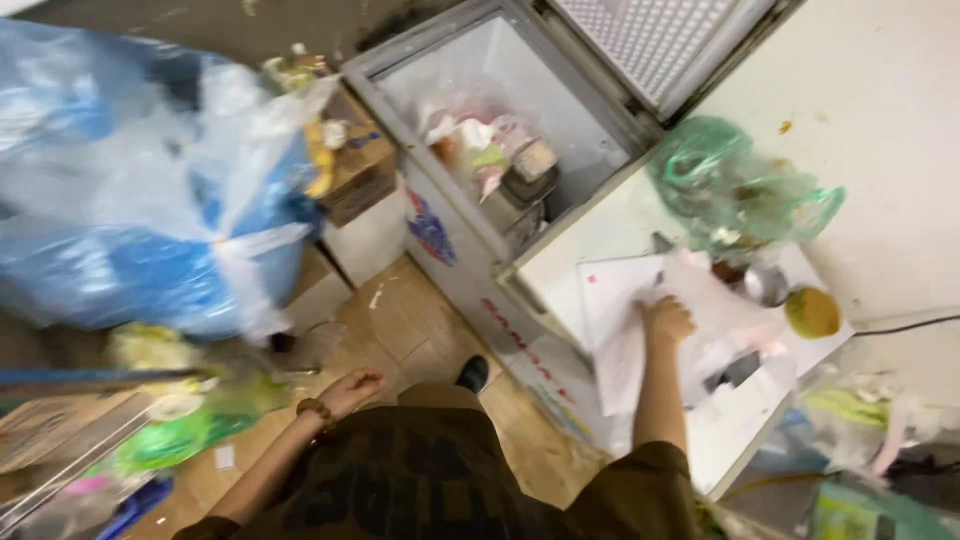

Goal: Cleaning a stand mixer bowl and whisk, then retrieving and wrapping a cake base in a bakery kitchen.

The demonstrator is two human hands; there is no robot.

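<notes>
Hanging loose by the person's side, the left hand (350, 388) is holding nothing, with its fingers curled a little and a bead band on the wrist. Just ahead, the right hand (667, 319) is resting on a white plastic bag (722, 322) lying on the white lid (560, 262) of a chest freezer; its fingers are bent, but I cannot tell if they are gripping the bag. A yellow round fruit (812, 312) is sitting near the bag. Farther off, a green bag (735, 185) is lying, and a big blue bag (130, 180) is bulging on the left.
</notes>
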